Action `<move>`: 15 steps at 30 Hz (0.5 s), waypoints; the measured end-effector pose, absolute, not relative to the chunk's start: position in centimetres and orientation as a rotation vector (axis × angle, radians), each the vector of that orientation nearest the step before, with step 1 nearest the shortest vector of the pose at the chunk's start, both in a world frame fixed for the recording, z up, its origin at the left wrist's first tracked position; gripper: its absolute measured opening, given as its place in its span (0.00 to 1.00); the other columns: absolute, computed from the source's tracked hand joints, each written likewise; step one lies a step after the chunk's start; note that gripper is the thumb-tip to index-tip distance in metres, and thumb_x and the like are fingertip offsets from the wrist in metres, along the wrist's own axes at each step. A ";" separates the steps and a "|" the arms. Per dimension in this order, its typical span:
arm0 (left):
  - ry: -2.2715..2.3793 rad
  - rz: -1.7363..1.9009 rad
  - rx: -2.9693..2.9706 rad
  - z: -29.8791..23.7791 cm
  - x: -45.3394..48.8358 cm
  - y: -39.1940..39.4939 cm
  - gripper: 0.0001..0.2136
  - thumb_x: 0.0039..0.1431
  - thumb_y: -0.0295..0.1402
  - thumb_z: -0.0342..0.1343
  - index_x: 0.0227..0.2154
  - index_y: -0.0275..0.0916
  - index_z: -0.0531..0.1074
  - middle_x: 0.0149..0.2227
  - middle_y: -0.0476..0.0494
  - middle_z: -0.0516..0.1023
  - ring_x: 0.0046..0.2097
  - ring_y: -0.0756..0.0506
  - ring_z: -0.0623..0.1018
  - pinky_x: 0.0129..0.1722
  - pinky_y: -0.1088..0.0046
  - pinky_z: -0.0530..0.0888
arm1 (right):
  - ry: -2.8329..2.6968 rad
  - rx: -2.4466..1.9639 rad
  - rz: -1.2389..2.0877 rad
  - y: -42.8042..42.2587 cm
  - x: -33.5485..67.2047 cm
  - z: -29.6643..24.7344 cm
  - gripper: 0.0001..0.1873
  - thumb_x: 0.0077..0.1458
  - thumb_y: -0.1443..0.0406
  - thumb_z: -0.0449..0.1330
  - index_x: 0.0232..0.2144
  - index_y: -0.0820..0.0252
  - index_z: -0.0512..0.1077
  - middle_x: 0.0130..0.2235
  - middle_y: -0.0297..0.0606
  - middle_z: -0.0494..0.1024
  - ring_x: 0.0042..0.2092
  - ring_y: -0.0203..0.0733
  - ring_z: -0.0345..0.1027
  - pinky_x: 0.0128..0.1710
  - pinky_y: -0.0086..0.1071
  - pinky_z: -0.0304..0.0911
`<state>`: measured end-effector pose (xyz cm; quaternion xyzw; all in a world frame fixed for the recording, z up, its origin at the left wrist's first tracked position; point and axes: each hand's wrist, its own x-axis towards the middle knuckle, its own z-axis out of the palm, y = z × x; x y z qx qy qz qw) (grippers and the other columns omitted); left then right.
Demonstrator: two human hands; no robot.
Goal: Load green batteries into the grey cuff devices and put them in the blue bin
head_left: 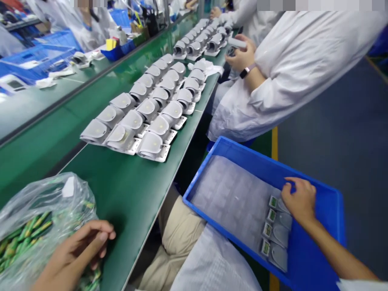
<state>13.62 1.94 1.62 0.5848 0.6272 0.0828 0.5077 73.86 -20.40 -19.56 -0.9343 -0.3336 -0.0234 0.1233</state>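
My left hand point(81, 246) hovers at the table's near edge, beside a clear plastic bag point(68, 202) of green and yellow stick-like pieces point(27, 234). Its thumb and fingers are closed together; whatever may be between them is hidden. Over a blue tray point(329, 202) my right hand point(301, 198) is bent with a gap between thumb and forefinger, nothing visible in its grasp. Its fingertips are at the farthest of several grey plastic devices point(279, 252) standing in a row on a translucent liner point(230, 194). Small green patches show on the devices' ends.
Rows of grey devices with curved flaps point(148, 107) cover part of the green table point(121, 194). Beyond them sits a co-worker in a white coat point(291, 60), whose hands point(242, 56) hold a similar device. Blue bins point(39, 60) stand across the line.
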 end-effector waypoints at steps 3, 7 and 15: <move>1.441 0.205 1.412 2.7 14.7 1.4 0.25 0.58 0.61 0.61 0.38 0.41 0.75 0.29 0.48 0.75 0.27 0.49 0.72 0.23 0.78 0.72 | -1.051 -2.264 -0.431 -16.5 69.0 -16.1 0.15 0.63 0.63 0.53 0.39 0.64 0.78 0.39 0.55 0.82 0.45 0.57 0.76 0.52 0.49 0.67; 1.358 0.278 1.360 3.3 15.8 0.1 0.21 0.62 0.54 0.60 0.38 0.39 0.73 0.35 0.45 0.78 0.28 0.51 0.72 0.22 0.81 0.68 | -1.293 -1.657 -0.427 -9.5 57.7 -10.8 0.08 0.60 0.66 0.60 0.40 0.49 0.77 0.34 0.47 0.80 0.34 0.52 0.73 0.35 0.46 0.65; 1.238 0.418 1.392 1.8 15.2 0.1 0.08 0.62 0.36 0.56 0.40 0.38 0.72 0.35 0.46 0.77 0.24 0.52 0.73 0.19 0.79 0.69 | -1.923 -0.922 0.110 4.5 32.9 -1.8 0.17 0.67 0.73 0.53 0.55 0.61 0.72 0.46 0.46 0.81 0.47 0.48 0.77 0.47 0.40 0.72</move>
